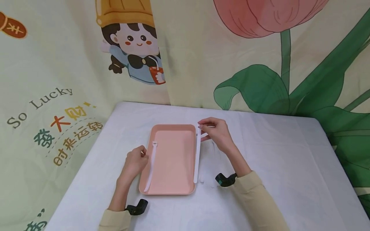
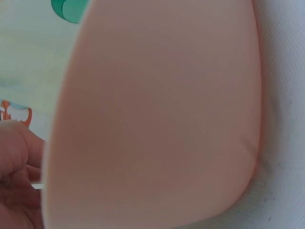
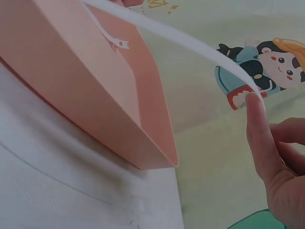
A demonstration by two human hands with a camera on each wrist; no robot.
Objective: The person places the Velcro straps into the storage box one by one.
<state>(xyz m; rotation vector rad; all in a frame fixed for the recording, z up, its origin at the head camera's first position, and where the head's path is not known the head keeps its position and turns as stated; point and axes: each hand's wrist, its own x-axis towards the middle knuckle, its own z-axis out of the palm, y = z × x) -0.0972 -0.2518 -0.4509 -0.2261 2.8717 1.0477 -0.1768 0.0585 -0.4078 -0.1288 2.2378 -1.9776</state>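
1. A person's right hand pinched the far end of a long, flat white strap beside the right rim of a pink, rounded-rectangular tray.
2. The left hand, apart from the right, was at the tray's left rim, fingers curled; whether it gripped anything could not be told.
3. A narrow white strap with a slotted end lay inside the tray along its left side.
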